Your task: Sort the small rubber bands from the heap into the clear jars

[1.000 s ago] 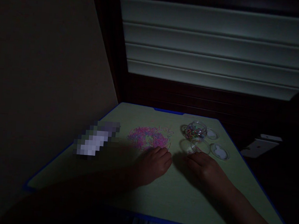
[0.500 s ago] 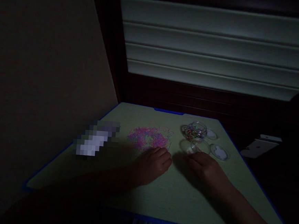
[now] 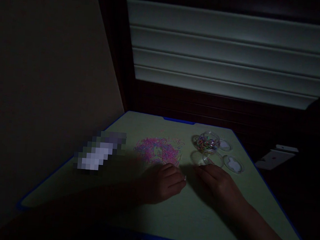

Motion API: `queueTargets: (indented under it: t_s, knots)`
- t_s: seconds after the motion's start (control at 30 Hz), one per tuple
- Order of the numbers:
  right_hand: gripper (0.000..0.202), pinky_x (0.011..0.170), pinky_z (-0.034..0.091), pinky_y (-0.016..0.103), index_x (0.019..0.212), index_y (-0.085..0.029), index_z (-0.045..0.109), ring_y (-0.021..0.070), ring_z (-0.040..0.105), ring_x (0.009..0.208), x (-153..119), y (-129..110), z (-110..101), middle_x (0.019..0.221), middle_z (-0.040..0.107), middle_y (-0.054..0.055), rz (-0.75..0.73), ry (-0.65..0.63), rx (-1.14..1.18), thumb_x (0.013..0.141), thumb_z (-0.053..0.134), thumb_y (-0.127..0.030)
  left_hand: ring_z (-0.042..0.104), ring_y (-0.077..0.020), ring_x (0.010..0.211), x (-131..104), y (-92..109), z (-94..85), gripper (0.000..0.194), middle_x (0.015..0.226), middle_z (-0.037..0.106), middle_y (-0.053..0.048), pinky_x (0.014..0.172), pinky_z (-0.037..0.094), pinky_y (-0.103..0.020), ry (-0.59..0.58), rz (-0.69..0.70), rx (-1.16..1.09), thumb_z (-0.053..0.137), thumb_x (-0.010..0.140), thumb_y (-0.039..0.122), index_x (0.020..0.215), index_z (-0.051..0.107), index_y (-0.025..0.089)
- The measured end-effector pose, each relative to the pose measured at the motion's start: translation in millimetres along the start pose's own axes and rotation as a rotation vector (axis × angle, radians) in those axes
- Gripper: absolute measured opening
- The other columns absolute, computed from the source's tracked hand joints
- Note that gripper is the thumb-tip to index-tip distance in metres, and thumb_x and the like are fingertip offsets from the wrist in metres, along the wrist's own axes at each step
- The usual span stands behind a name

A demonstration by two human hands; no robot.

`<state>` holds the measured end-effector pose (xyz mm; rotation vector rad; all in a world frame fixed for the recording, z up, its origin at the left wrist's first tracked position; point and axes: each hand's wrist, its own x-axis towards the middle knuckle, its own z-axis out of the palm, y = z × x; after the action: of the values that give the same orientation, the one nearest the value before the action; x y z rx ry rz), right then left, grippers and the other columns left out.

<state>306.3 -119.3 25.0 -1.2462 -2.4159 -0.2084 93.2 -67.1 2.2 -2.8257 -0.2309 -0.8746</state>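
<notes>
My left hand (image 3: 167,183) is closed over the table, just in front of a spread pile of thin pink, purple and blue bands (image 3: 160,149). Something small and pale shows at its fingertips, too small to name. My right hand (image 3: 212,177) has its fingers pressed together beside an open clear container (image 3: 212,159); what they pinch, if anything, is hidden. Behind that container stands a clear jar (image 3: 208,141) holding multicoloured pieces. Two round lids with white labels, one nearer (image 3: 233,164) and one farther (image 3: 225,145), lie to the right.
The pale table (image 3: 109,204) has a blue edge. At its left lies a pixelated object (image 3: 97,155). A wall rises on the left and a slatted panel (image 3: 223,54) behind. White boxes (image 3: 276,158) sit beyond the right edge.
My left hand has moved slightly nearer to me and turned a little, and a small pale thing now shows at its fingertips. The view has shifted slightly.
</notes>
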Motion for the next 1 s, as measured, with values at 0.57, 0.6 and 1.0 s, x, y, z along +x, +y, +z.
queueTargets:
  t_s: [0.57,0.6,1.0]
  knots:
    - [0.030,0.067,0.045,0.028,0.112,-0.017,0.052,0.0141,0.055,0.076,5.5,-10.1,2.0,0.086,0.062,0.007,-0.082,-0.021,0.073,0.083,0.045,-0.020,0.052,-0.0138,0.080,2.9,1.3,-8.1,0.013,0.081,0.061,-0.003,0.070,0.043,-0.030,0.036,0.134,0.050,0.053,0.078,0.012,0.091,0.057,0.013]
    - [0.031,0.067,0.045,0.028,0.113,-0.017,0.051,0.0142,0.055,0.076,5.2,-10.0,2.5,0.087,0.062,0.007,-0.083,-0.023,0.077,0.083,0.045,-0.020,0.052,-0.0138,0.080,3.0,1.2,-8.1,0.014,0.081,0.061,-0.004,0.070,0.043,-0.030,0.033,0.136,0.050,0.054,0.078,0.012,0.091,0.057,0.013]
    - [0.022,0.063,0.042,0.029,0.102,-0.016,0.057,0.0145,0.052,0.070,3.6,-7.7,5.9,0.077,0.059,0.005,-0.137,-0.068,0.049,0.083,0.044,-0.017,0.052,-0.0131,0.077,2.6,1.5,-7.8,0.015,0.080,0.061,-0.003,0.066,0.043,-0.029,0.017,0.131,0.042,0.054,0.078,0.012,0.091,0.057,0.015]
